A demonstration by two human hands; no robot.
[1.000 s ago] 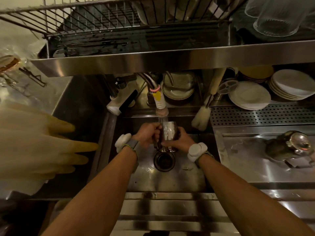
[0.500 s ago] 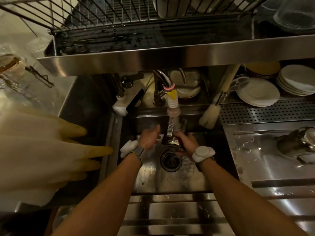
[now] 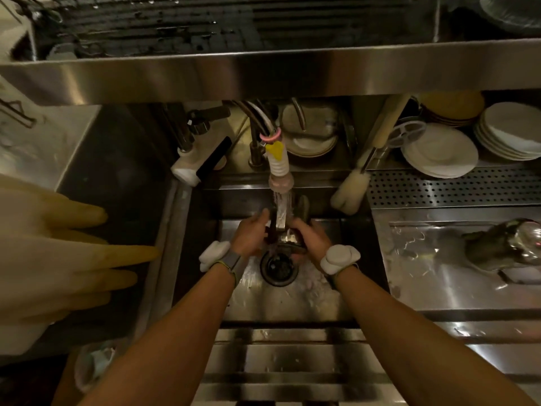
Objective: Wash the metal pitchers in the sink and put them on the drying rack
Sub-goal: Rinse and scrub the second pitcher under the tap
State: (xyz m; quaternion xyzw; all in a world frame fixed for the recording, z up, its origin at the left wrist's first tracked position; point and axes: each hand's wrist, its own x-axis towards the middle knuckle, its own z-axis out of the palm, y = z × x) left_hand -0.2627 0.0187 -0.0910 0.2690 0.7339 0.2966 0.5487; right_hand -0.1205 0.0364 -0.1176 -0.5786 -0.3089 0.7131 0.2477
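Pitcher (image 3: 282, 228) now tipped under stream (image 3: 281, 203); left grip (image 3: 250, 234), right grip (image 3: 311, 237) holding.

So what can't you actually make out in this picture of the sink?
Head view:
- The pitcher: mostly covered by the left hand, the right hand and the running water; its inside is hidden.
- The second pitcher on the right counter: blurred, and glare hides its shape.
- The drying rack: dark, cut off by the top edge.
- The gloves: blurred, cut off by the left edge.
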